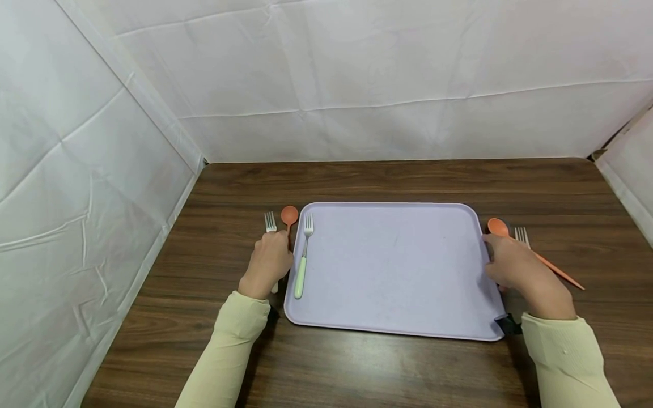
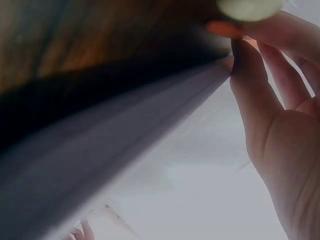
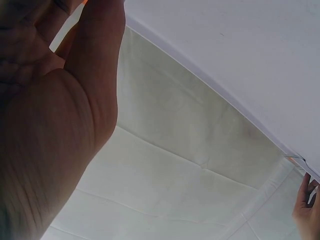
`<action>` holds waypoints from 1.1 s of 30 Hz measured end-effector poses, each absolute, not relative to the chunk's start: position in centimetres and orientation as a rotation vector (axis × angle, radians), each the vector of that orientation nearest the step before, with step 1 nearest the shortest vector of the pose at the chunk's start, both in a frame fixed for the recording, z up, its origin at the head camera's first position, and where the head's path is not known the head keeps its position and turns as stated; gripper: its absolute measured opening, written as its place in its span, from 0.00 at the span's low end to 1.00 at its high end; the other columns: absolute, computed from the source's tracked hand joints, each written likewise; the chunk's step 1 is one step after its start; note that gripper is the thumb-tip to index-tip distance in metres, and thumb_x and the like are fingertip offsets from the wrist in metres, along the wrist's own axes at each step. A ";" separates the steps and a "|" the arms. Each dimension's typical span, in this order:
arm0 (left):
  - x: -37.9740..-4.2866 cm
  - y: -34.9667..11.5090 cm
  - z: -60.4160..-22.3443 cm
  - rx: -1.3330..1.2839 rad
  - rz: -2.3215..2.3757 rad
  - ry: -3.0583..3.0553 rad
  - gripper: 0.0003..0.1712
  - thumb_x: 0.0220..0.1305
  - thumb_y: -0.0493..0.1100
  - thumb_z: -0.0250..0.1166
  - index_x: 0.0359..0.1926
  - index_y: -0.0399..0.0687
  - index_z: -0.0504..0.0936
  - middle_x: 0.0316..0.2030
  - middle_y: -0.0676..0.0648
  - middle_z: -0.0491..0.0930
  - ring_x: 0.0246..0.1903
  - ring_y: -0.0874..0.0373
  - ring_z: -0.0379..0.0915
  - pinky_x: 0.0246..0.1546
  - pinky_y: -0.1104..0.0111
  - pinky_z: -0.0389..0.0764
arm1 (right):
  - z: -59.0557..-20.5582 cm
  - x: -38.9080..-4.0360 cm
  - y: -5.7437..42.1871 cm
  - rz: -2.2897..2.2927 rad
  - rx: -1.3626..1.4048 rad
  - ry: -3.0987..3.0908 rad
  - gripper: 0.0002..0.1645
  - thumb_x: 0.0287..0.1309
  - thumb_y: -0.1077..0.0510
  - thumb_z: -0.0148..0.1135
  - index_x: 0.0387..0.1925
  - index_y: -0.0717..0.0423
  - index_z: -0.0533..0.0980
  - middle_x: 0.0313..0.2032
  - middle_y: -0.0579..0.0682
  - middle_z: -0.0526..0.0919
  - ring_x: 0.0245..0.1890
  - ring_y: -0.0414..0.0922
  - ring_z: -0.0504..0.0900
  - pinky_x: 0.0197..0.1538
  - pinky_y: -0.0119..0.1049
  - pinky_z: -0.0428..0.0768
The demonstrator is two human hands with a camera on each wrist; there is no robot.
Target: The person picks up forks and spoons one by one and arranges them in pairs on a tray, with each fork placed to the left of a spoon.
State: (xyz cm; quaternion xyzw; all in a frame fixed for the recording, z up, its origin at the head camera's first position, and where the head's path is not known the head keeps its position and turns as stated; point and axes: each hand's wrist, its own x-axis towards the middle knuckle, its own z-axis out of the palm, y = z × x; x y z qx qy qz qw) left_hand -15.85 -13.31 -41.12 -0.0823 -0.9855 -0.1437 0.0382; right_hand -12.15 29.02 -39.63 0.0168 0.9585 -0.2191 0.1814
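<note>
At the lavender tray's (image 1: pixel 393 266) left side, my left hand (image 1: pixel 267 260) reaches down over an orange spoon (image 1: pixel 289 215) and a pale-handled fork (image 1: pixel 270 221). In the left wrist view its thumb and finger meet at the spoon's orange end (image 2: pixel 224 29), so it pinches the spoon. My right hand (image 1: pixel 515 269) is at the tray's right edge, over a second fork (image 1: pixel 521 234) and beside a second orange spoon (image 1: pixel 497 226). The palm covers most of that fork; I cannot tell whether the fingers grip it. A green-handled fork (image 1: pixel 301 275) lies on the tray's left side.
The tray lies flat on a dark wood table (image 1: pixel 382 362). White cloth walls (image 1: pixel 357 73) stand behind and at both sides. A dark patch (image 1: pixel 507 324) shows by the right wrist, at the tray's near right corner.
</note>
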 end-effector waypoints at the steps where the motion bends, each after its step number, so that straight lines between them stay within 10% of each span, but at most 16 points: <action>1: -15.9 -13.3 -41.2 -0.253 -0.437 -3.022 0.08 0.47 0.29 0.58 0.18 0.41 0.69 0.18 0.42 0.70 0.18 0.47 0.69 0.17 0.56 0.72 | -39.6 -12.1 29.0 -0.620 0.049 2.706 0.38 0.47 0.70 0.50 0.63 0.76 0.54 0.21 0.55 0.72 0.11 0.43 0.75 0.16 0.37 0.73; 33: -15.3 -13.2 -40.5 -0.247 -0.488 -2.987 0.07 0.45 0.29 0.59 0.20 0.42 0.71 0.19 0.45 0.69 0.21 0.46 0.70 0.20 0.55 0.73 | -39.8 -12.2 29.1 -0.635 0.036 2.713 0.38 0.47 0.70 0.49 0.63 0.76 0.54 0.20 0.54 0.72 0.10 0.43 0.75 0.16 0.38 0.73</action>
